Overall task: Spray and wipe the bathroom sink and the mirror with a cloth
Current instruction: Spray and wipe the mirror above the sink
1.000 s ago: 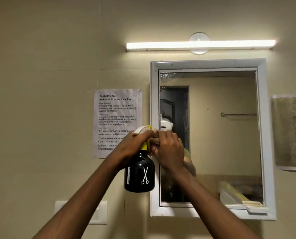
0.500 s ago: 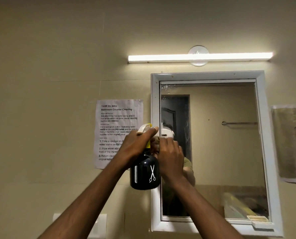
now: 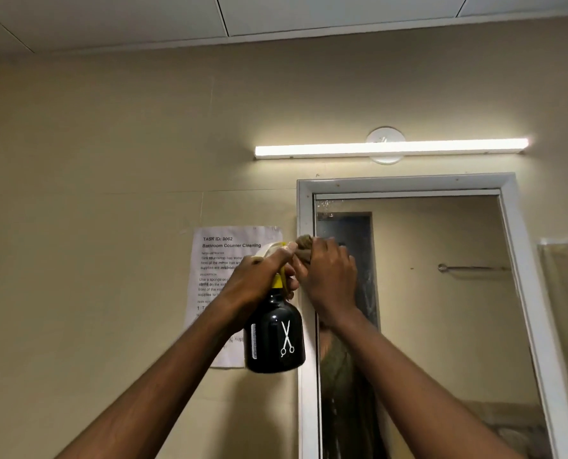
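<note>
**Both hands raised at the mirror's left edge**

The white-framed mirror (image 3: 441, 326) stands tall on the beige wall (image 3: 110, 160), its long axis vertical; its lower part is cut off by the picture's bottom edge, and droplets speck the glass near its top left corner. A lit tube light (image 3: 392, 149) runs level above it. Left of the frame hangs a printed task sheet (image 3: 229, 260), partly hidden behind the left arm and the bottle. The black spray bottle (image 3: 274, 336) hangs upright, base down, with a white scissors and comb mark facing the camera; its pale nozzle points right, toward the mirror. The left hand (image 3: 259, 279) has its grip closed round the bottle's yellow neck and trigger head. The right hand (image 3: 329, 276) clutches a bunched olive cloth (image 3: 304, 243) just by the nozzle, at the frame's left edge; most of the cloth is hidden in the fist
</note>
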### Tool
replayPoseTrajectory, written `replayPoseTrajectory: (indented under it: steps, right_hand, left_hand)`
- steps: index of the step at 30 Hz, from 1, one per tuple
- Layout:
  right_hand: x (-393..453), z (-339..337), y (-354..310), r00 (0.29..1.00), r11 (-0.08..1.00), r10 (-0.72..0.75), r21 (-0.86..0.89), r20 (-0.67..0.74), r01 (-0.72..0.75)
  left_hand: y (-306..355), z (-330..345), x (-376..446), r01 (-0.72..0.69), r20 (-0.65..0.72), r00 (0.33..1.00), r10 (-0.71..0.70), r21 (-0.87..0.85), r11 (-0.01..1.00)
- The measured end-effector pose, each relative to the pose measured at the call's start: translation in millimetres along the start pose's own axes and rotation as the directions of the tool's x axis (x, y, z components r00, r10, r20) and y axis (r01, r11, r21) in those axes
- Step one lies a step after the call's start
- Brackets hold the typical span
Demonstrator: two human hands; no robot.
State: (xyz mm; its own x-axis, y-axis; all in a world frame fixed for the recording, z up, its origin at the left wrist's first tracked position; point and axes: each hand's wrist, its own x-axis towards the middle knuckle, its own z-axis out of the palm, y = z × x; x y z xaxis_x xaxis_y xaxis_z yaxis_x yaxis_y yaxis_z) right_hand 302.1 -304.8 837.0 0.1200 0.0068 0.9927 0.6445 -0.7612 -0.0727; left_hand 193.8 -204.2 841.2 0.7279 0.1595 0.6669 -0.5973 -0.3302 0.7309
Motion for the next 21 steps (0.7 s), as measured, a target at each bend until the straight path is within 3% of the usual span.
replayPoseTrajectory:
  steps: [4, 7, 12, 17, 21]
  right_hand:
    - [-19, 0, -1, 0.999, 0.999, 0.036, 0.015, 0.026, -0.037]
    - [-67, 1, 5, 0.999, 0.999, -0.032, -0.016, 0.025, 0.032]
    - [-94, 3, 12, 0.992, 0.995, -0.041, -0.087, 0.122, 0.052]
    - [-97, -1, 12, 0.981, 0.999, -0.01, -0.036, 0.194, 0.017]
    - [-68, -3, 11, 0.994, 0.999, -0.032, 0.003, 0.102, 0.032]
  left_hand:
    - [4, 2, 4, 0.002, 0.008, 1.0, -0.002, 0.057, 0.998]
    - [3, 8, 0, 0.022, -0.035, 0.999, -0.019, 0.095, 0.995]
    - [6, 18, -3, 0.029, -0.088, 0.996, -0.025, 0.041, 0.999]
    - [8, 18, -3, 0.04, -0.096, 0.995, -0.036, 0.048, 0.998]
    - [12, 6, 5, 0.044, -0.036, 0.999, -0.04, 0.11, 0.993]
